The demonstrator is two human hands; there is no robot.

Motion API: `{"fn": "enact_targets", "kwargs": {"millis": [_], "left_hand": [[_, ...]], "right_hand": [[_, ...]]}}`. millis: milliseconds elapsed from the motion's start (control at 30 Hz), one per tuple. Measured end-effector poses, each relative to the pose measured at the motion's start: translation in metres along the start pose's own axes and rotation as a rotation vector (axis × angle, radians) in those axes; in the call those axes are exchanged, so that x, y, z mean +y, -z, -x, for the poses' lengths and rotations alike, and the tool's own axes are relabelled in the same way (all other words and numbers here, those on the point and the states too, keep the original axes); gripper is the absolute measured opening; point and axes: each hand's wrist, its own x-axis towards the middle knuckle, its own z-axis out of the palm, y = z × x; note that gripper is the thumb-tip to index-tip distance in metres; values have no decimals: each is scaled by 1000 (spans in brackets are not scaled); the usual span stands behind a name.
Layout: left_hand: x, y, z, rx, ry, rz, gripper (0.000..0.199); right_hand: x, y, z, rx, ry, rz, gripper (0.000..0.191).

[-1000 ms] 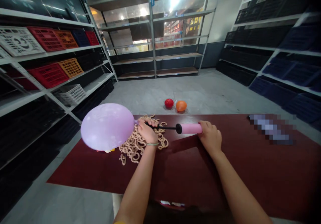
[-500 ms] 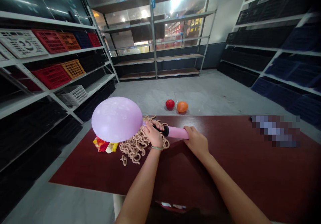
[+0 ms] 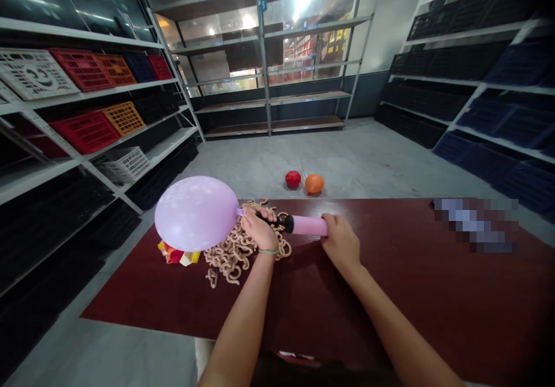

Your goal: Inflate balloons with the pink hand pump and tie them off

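Observation:
A lilac latex balloon [image 3: 196, 213], plump and speckled with pale marks, sits at the neck end of a pink hand pump [image 3: 309, 225]. My left hand [image 3: 259, 228] grips the balloon's neck around the pump's black nozzle. My right hand [image 3: 340, 239] is closed around the far end of the pink barrel. Under my left hand lies a heap of tan looped cord [image 3: 234, 254]. Colourful scraps of packaging [image 3: 176, 254] poke out beneath the balloon, which hides most of them.
A dark red table cover [image 3: 390, 294] lies beneath everything, with a pixelated patch [image 3: 474, 225] at its far right. A red balloon [image 3: 293, 179] and an orange balloon [image 3: 314, 183] rest on the concrete floor beyond. Metal shelves holding plastic crates [image 3: 87, 132] line both sides.
Since the oldest frame, my right hand has moved left, pushing the pump shorter so less black rod shows. The lilac balloon has shifted right, uncovering the colourful scraps.

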Motion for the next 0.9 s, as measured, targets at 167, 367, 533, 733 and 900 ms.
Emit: {"fn": "enact_targets", "kwargs": {"millis": [167,367,533,733,900], "left_hand": [[-8,1,3,-61,42,-47,40],[10,-1,-10,-12,-5,-29,39],[16,-3,-14,56,-60,4,36],[-5,-3,4,-83,75,-27,41],[0,-5,7,-106,82,-29,41]], "right_hand": [[-5,-2,1,-75,129,-19,43],[45,2,-15,9,-15,69,35],[30,-1,-9,-31,-67,-32,32],[-11,-9,5,-136,71,-109,42],[6,-8,-2,-156,33,-65,43]]}}
